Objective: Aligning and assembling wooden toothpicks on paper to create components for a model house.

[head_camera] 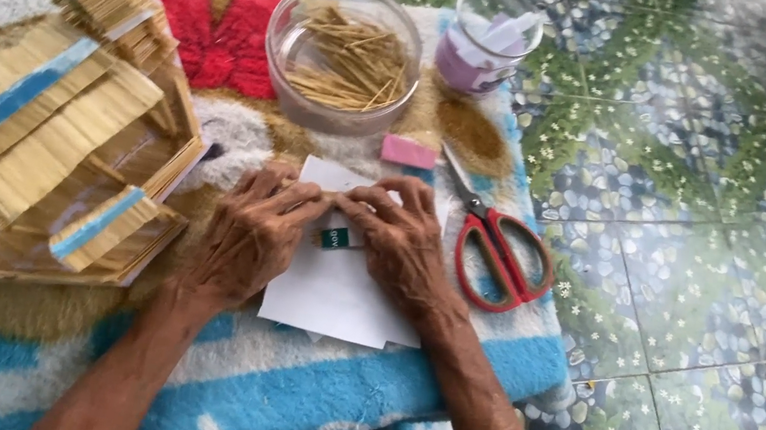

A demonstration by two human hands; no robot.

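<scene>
My left hand [249, 230] and my right hand [399, 240] meet fingertip to fingertip over a white sheet of paper [331, 293] on a fluffy mat. Between the fingertips I pinch thin wooden sticks [335, 200], mostly hidden by the fingers. A small green and white tube [335, 237] lies on the paper just under my hands. A model house built of sticks [52, 125], with blue strips on its roof, stands left of my left hand.
A clear bowl of loose sticks [344, 56] and a glass jar with pink contents [485, 38] stand at the far edge. Red-handled scissors [499, 248] lie right of my right hand. A pink eraser-like block [409, 151] lies above the paper. Patterned floor tiles [703, 243] lie to the right.
</scene>
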